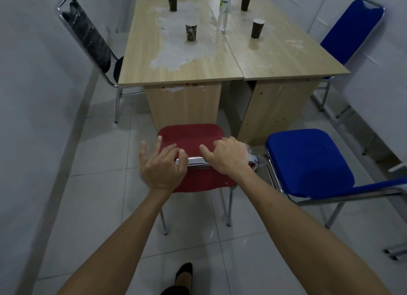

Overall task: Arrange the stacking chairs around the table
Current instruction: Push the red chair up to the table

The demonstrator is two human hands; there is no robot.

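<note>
From the head camera, the red chair (pixel 190 138) stands at the near end of the desk (pixel 182 58), its seat facing the desk's end panel and just short of it. The right hand (pixel 229 155) is curled over the chrome top rail (pixel 196 161) of the backrest and grips it. The left hand (pixel 164 162) lies beside it with fingers spread and mostly straight; its thumb touches the rail, but it has no real hold.

The step in hand looks to be pushing this chair in squarely. To do that well, the left hand should close on the rail too, so both hands sit evenly either side of centre and the chair does not swivel. Push level and slowly along the tiled floor (pixel 92 206), stopping before the seat knocks the end panel.

A blue chair (pixel 308 162) stands just beside the red one on the right, turned at an angle; keep the red chair's legs off its frame. A black chair (pixel 88 34) and another blue chair (pixel 350 30) already flank the desk's long sides. Paper cups (pixel 191 31) and a plastic bottle (pixel 224 12) stand on top, so a hard bump could topple them.
</note>
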